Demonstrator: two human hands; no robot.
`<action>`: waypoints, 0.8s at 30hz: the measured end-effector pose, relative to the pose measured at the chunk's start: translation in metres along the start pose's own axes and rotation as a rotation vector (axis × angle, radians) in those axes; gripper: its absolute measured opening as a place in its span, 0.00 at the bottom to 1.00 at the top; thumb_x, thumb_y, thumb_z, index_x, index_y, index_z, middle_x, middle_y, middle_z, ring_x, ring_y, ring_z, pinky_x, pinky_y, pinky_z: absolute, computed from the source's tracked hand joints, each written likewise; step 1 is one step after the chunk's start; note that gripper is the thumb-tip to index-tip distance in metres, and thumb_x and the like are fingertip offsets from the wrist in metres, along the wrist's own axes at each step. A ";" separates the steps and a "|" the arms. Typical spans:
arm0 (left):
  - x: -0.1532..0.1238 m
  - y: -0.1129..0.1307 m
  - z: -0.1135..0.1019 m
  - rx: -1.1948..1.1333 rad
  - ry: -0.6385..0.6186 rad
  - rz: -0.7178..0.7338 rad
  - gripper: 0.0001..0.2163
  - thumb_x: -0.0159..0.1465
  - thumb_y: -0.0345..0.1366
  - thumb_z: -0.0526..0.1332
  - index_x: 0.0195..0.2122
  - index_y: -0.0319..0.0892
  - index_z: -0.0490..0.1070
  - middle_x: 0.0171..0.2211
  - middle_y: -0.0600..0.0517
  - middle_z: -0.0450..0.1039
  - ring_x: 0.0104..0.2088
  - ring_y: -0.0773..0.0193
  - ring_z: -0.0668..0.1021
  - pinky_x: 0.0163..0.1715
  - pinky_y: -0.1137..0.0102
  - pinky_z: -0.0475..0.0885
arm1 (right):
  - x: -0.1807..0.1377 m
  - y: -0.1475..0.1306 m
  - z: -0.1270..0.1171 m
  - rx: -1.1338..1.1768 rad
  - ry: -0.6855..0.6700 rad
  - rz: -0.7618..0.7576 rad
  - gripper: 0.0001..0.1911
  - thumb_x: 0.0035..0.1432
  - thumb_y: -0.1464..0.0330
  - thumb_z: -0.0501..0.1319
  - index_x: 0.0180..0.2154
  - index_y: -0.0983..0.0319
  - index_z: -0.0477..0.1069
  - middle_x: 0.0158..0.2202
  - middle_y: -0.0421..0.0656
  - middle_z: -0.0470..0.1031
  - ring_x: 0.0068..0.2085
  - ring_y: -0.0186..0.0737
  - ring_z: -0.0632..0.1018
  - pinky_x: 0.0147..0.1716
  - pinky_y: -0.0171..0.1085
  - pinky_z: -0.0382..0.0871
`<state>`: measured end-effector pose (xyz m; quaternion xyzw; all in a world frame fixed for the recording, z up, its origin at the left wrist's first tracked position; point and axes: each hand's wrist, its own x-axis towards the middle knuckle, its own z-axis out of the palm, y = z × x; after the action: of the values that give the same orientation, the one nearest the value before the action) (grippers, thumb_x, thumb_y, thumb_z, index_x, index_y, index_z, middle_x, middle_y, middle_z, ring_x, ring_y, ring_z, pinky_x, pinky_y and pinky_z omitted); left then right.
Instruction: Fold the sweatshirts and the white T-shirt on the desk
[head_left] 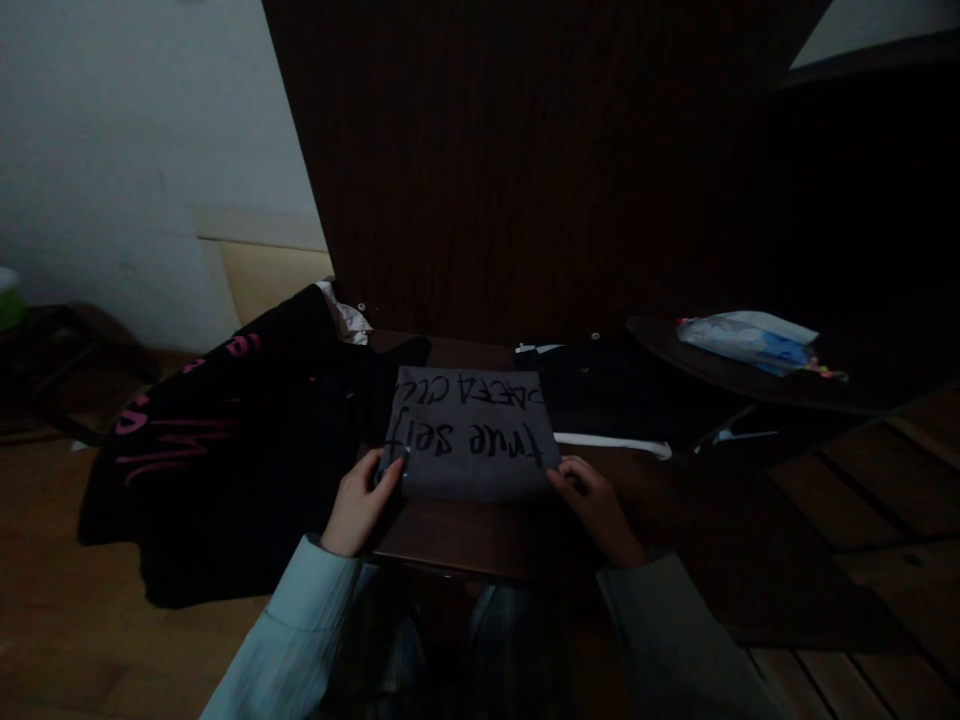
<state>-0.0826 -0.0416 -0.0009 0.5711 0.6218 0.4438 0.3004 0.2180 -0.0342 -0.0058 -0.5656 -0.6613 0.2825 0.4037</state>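
Observation:
A flat grey folded garment (471,412) lies across the brown tabletop in front of me, its large black lettering upside down from my side. My left hand (361,503) pinches its near left corner, thumb on top and fingers partly hidden beneath. At the near right corner, my right hand (596,502) grips the edge in the same way, with the fingers curled. Just left of it a black garment with pink lettering (217,450) drapes over the table's side towards the floor. A dark folded cloth (607,390) rests to the right, with a white strip along its near edge.
A tall dark wooden panel (525,170) rises behind the table (450,535). On the right, a clear and blue plastic packet (757,340) sits on a dark rounded surface (840,400). A low dark stool (67,340) stands at the far left by the wall. The room is dim.

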 end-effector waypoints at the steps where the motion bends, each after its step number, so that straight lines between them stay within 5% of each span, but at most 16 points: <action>1: 0.001 0.000 0.001 -0.007 0.005 0.010 0.17 0.53 0.49 0.56 0.34 0.41 0.70 0.35 0.50 0.74 0.38 0.59 0.74 0.41 0.68 0.66 | 0.000 0.001 0.001 0.015 0.005 0.012 0.14 0.50 0.56 0.56 0.24 0.60 0.65 0.30 0.42 0.69 0.33 0.38 0.70 0.34 0.36 0.65; 6: 0.004 0.000 -0.002 -0.093 -0.061 0.021 0.19 0.50 0.51 0.58 0.32 0.39 0.73 0.38 0.48 0.74 0.42 0.57 0.73 0.45 0.66 0.65 | 0.004 0.008 0.002 0.052 -0.066 0.032 0.15 0.46 0.55 0.58 0.27 0.61 0.69 0.35 0.44 0.71 0.39 0.42 0.71 0.36 0.37 0.65; 10: 0.005 -0.002 -0.006 -0.150 -0.119 -0.023 0.22 0.47 0.50 0.61 0.36 0.37 0.72 0.38 0.46 0.74 0.41 0.56 0.74 0.44 0.65 0.66 | 0.008 0.011 0.003 0.021 -0.047 0.018 0.17 0.45 0.54 0.58 0.22 0.61 0.66 0.29 0.42 0.69 0.33 0.39 0.71 0.31 0.35 0.64; 24: 0.002 -0.003 0.003 0.046 0.161 0.014 0.16 0.45 0.48 0.62 0.21 0.42 0.61 0.22 0.56 0.65 0.26 0.65 0.70 0.30 0.72 0.65 | -0.003 0.011 -0.004 0.006 -0.152 -0.048 0.13 0.44 0.58 0.62 0.28 0.60 0.67 0.41 0.46 0.70 0.45 0.46 0.70 0.44 0.42 0.65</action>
<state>-0.0815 -0.0386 -0.0049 0.5447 0.6499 0.4761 0.2329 0.2272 -0.0349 -0.0139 -0.5253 -0.7026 0.3168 0.3606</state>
